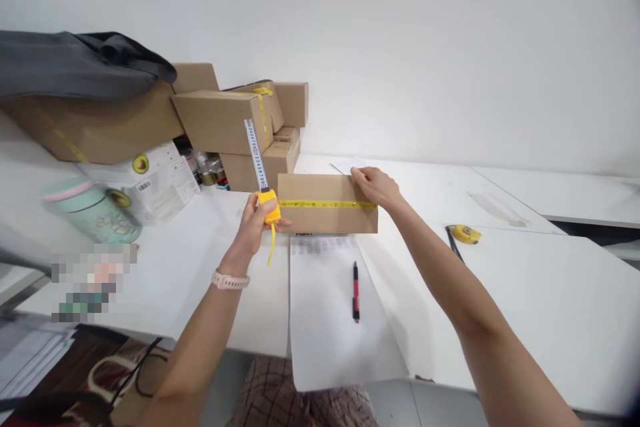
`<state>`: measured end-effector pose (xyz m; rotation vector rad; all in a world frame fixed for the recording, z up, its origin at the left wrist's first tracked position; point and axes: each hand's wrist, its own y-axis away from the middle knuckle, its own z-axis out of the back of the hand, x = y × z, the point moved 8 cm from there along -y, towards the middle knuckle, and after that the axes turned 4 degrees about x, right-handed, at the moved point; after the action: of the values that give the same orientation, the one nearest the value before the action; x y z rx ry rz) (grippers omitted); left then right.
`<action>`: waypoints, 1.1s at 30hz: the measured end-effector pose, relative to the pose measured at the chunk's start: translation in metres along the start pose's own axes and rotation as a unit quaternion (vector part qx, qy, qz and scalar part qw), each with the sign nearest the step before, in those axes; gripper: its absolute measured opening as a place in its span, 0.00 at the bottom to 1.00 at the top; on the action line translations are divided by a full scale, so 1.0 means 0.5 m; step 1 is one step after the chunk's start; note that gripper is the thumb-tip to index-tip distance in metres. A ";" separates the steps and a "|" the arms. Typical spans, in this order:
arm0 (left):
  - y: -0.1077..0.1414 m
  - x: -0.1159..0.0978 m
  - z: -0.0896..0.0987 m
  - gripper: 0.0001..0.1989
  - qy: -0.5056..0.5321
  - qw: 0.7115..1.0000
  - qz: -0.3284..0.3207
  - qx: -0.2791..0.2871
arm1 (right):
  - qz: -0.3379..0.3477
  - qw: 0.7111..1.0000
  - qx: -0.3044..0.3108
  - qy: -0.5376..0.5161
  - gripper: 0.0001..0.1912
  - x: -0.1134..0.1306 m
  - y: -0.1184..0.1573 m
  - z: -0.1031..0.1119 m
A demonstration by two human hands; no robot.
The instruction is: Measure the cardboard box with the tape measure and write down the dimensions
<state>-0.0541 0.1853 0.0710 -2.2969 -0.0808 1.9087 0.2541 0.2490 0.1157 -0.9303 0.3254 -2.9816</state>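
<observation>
A yellow tape measure (pixel 269 206) is in my left hand (pixel 253 223), its blade pulled out and pointing up and away. The fingers of that hand also reach the left end of a brown cardboard box (pixel 327 220) with yellow tape along it. My right hand (pixel 377 185) grips the box's far right edge, fingers closed on it. Just this side of the box lies a printed paper sheet (pixel 330 307), with a red and black pen (pixel 355 293) on it.
More cardboard boxes (pixel 220 121) are stacked at the back left, near a dark bag (pixel 75 67). A mint green bottle (pixel 95 210) stands at the left. A second yellow tape measure (pixel 466 234) lies on the right of the white table (pixel 525 300).
</observation>
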 end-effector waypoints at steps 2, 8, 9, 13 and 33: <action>-0.021 -0.020 0.001 0.25 -0.005 1.000 0.001 -0.012 | 0.004 0.998 -0.019 0.062 0.28 0.019 -0.023 0.004; 0.012 -0.027 -0.070 0.28 -0.019 0.997 -0.044 0.058 | 0.096 0.988 -0.066 0.102 0.23 0.063 -0.082 -0.023; 0.029 -0.009 -0.096 0.28 -0.012 0.995 -0.031 0.097 | 0.095 0.989 -0.065 0.096 0.23 0.064 -0.088 -0.028; 0.094 0.080 -0.188 0.27 0.003 0.974 0.048 0.220 | 0.077 0.990 -0.083 0.080 0.23 0.061 -0.096 -0.038; 0.157 0.218 -0.265 0.27 0.066 0.958 0.150 0.235 | 0.051 0.993 -0.093 0.047 0.31 0.063 -0.111 -0.042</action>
<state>0.0918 0.1118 -0.0234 -2.1771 0.6975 1.6500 0.2196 0.3057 0.1275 -0.7586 0.6424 -2.9452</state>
